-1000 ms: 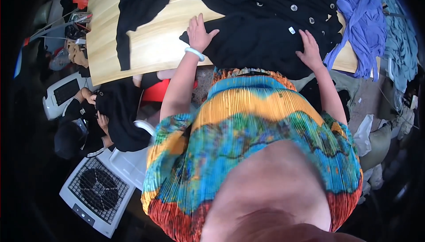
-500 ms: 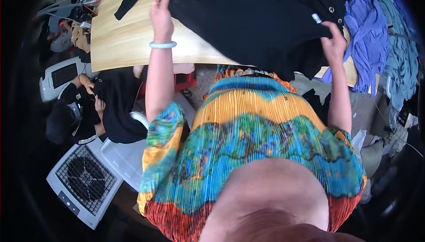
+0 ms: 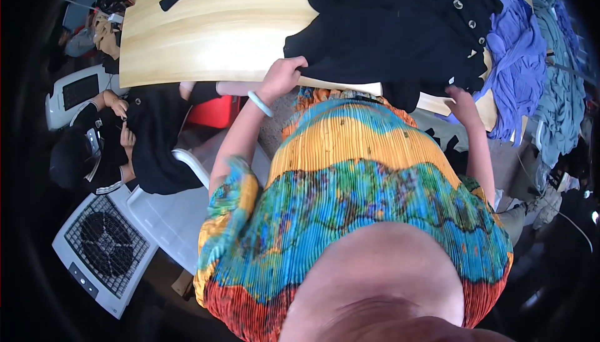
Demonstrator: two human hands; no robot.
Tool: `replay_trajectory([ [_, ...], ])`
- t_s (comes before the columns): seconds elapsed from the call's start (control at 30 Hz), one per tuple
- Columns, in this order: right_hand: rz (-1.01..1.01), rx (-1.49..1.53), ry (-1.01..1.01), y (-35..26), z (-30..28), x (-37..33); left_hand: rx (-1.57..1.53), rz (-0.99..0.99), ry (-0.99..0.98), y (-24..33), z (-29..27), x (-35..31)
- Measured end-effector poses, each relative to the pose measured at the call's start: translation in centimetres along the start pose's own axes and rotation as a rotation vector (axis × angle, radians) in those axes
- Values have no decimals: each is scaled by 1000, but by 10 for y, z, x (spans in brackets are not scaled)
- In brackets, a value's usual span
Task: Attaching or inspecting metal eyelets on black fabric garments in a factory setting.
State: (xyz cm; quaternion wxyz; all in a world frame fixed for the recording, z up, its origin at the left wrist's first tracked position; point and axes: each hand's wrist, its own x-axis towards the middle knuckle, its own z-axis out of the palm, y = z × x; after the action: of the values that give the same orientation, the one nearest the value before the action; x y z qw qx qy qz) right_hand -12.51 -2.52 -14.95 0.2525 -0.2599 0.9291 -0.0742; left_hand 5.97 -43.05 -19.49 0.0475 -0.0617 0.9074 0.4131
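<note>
A black buttoned cardigan (image 3: 387,45) lies spread over the pale wooden table, with round shiny buttons along its right side and one sleeve stretching to the far left. My left hand (image 3: 284,78), with a pale bangle at its wrist, is closed on the garment's lower left corner at the table's front edge. At the lower right, my right hand (image 3: 464,105) has its fingertips at the near edge of the cardigan, pinching it beside a small white tag (image 3: 451,81). Part of the black cloth hangs over the front edge between my hands.
Purple cloth (image 3: 515,60) is heaped at the right end of the wooden table (image 3: 206,35), with grey-teal cloth (image 3: 559,85) beyond it. On the left, a seated person (image 3: 81,148) handles another black garment. A fan unit (image 3: 106,248) and a white plastic chair (image 3: 169,214) stand nearby.
My left hand has come down and right, drawing the cardigan's left side inward and uncovering more table. My right hand has moved down and slightly left along the garment's edge.
</note>
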Motion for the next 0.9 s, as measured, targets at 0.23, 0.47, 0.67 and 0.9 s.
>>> replay_trajectory([
  [0.23, -622, 165, 196, -121, 23, 74, 64, 61, 92, -2, 9, -12],
  [0.47, -523, -469, 185, -130, 33, 130, 98, 72, 9, -3, 22, -36],
  [0.67, -470, -147, 124, -114, -5, 89, -56, -169, 31, -34, 36, -32],
  [0.9, -360, 193, 193, -118, -61, 23, 27, -209, 381, -46, 39, 85],
])
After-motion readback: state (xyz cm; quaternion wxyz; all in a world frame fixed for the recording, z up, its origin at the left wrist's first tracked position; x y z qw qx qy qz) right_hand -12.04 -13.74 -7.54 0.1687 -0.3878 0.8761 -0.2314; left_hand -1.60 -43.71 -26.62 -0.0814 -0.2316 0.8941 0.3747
